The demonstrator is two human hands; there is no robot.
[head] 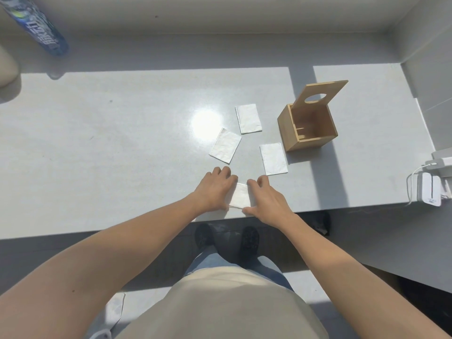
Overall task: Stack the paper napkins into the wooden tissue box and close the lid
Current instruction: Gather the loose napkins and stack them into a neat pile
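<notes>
Near the table edge, both hands [241, 192] half-cover a napkin [241, 196].

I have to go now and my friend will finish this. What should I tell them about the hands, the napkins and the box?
Left hand and right hand: both flat on the nearest napkin at the table edge, fingers spread, not lifting it.
Three more napkins lie loose: far napkin, left napkin, right napkin by the box.
Wooden tissue box stands at right, lid up; no napkins visible inside.
Done: box opened.
Left: stack all four napkins inside, shut lid.
</notes>
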